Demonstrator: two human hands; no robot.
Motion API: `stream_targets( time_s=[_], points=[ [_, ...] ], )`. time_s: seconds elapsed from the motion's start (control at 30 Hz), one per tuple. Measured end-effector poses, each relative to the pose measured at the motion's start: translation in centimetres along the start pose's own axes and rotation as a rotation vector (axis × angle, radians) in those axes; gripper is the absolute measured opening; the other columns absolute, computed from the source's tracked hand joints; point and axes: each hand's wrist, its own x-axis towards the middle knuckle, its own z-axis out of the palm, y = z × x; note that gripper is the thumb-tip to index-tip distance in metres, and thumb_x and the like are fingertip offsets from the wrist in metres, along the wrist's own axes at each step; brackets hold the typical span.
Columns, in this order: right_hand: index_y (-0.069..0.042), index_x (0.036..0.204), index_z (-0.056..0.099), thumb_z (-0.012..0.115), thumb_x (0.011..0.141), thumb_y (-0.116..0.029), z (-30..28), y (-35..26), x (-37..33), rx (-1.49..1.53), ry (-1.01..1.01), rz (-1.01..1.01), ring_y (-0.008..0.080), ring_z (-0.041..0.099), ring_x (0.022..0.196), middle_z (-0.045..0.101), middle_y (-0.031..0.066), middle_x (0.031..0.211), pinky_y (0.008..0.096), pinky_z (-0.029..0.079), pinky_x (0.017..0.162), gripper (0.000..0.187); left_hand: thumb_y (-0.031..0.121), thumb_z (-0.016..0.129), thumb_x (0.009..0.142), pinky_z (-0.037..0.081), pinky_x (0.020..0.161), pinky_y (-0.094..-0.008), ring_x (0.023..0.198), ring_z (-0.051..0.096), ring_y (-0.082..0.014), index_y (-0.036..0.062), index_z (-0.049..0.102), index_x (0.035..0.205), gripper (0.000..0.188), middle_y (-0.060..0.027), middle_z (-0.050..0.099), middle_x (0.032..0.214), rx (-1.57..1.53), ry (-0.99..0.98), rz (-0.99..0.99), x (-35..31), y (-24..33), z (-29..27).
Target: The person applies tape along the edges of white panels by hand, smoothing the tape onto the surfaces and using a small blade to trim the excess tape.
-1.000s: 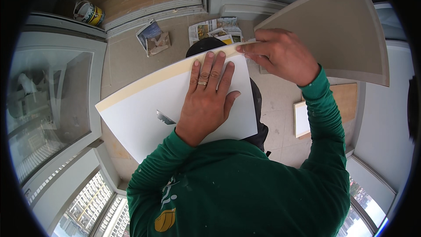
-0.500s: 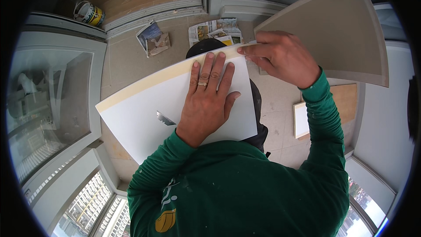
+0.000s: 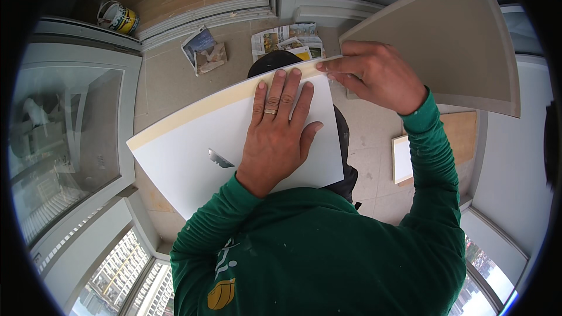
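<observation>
An open left hand (image 3: 274, 134) is lying on a white rectangular board (image 3: 181, 146), the right hand (image 3: 379, 77) pinching its cream edge strip (image 3: 211, 100). White-framed glass (image 3: 76, 123) is flanking beige floor tiles (image 3: 161, 79).

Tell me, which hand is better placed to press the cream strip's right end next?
Probably the right hand: its fingertips are at that end of the cream strip. The left hand lies flat on the white board, fingertips on the strip farther left.
</observation>
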Motion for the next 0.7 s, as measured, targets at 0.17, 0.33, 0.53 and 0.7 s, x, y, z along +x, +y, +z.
stream_targets(
  time_s=[0.17, 0.33, 0.53, 0.7],
  points=[
    [-0.017, 0.112, 0.086, 0.083, 0.091, -0.017, 0.2, 0.6, -0.1, 0.05, -0.002, -0.007, 0.0292, 0.07, 0.074, 0.066, 0.0057, 0.082, 0.0441, 0.057, 0.068, 0.022, 0.038, 0.067, 0.105, 0.019, 0.134, -0.058, 0.165, 0.027, -0.0421, 0.0026, 0.048, 0.162, 0.069, -0.0238, 0.035, 0.174, -0.03, 0.014, 0.006, 0.4, 0.2, 0.2],
    [-0.017, 0.115, 0.086, 0.083, 0.091, -0.017, 0.3, 1.5, -0.1, 0.09, -0.002, -0.037, 0.0297, 0.069, 0.074, 0.066, 0.0064, 0.083, 0.0442, 0.057, 0.069, 0.024, 0.039, 0.067, 0.105, 0.018, 0.135, -0.0577, 0.165, 0.026, -0.0431, 0.0008, 0.048, 0.16, 0.069, -0.0256, 0.034, 0.174, -0.027, 0.017, 0.039, 1.0, 0.4, 0.7],
    [-0.015, 0.116, 0.085, 0.084, 0.091, -0.017, 0.2, 2.1, -0.3, 0.108, 0.0, -0.076, 0.0298, 0.065, 0.073, 0.064, 0.0074, 0.083, 0.0447, 0.055, 0.068, 0.025, 0.039, 0.066, 0.105, 0.016, 0.135, -0.0578, 0.165, 0.025, -0.044, -0.003, 0.048, 0.158, 0.07, -0.0286, 0.034, 0.173, -0.007, 0.022, 0.067, 1.8, 1.1, 1.4],
    [-0.015, 0.119, 0.084, 0.084, 0.092, -0.017, -0.3, 2.5, -0.8, 0.143, -0.017, -0.07, 0.0329, 0.068, 0.08, 0.068, 0.0086, 0.087, 0.0458, 0.056, 0.072, 0.027, 0.043, 0.065, 0.105, 0.015, 0.135, -0.0587, 0.165, 0.024, -0.0458, -0.0023, 0.049, 0.158, 0.071, -0.0307, 0.033, 0.173, 0.006, 0.034, 0.089, 2.4, 1.7, 2.2]
  ],
)
